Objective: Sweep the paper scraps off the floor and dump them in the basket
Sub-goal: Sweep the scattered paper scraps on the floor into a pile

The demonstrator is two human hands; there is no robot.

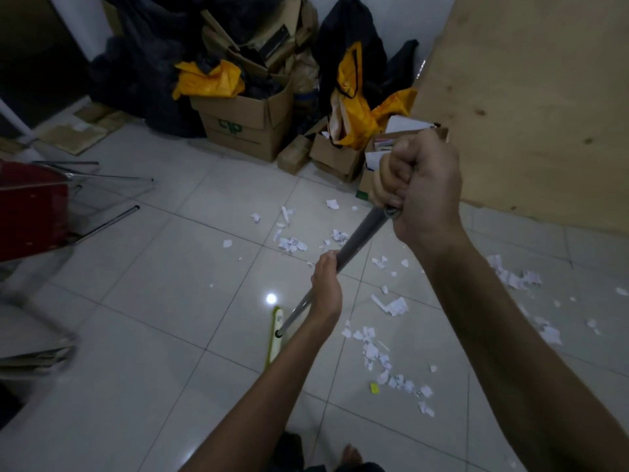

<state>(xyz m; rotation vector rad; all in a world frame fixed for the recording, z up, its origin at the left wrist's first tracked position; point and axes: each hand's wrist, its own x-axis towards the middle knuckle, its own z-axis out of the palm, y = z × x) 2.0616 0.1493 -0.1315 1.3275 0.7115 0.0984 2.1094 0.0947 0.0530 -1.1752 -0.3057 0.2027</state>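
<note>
White paper scraps (pixel 374 349) lie scattered over the white tiled floor, from the middle to the right. A broom with a grey handle (pixel 357 243) runs down to a yellow-green head (pixel 276 335) resting on the floor left of the scraps. My right hand (pixel 418 185) grips the top of the handle in a fist. My left hand (pixel 325 287) grips the handle lower down. No basket is in view.
Cardboard boxes (pixel 245 124) with yellow and black bags pile against the far wall. A large plywood sheet (pixel 531 103) leans at the right. A red chair with metal legs (pixel 30 206) lies at the left. My bare foot (pixel 352 454) shows at the bottom.
</note>
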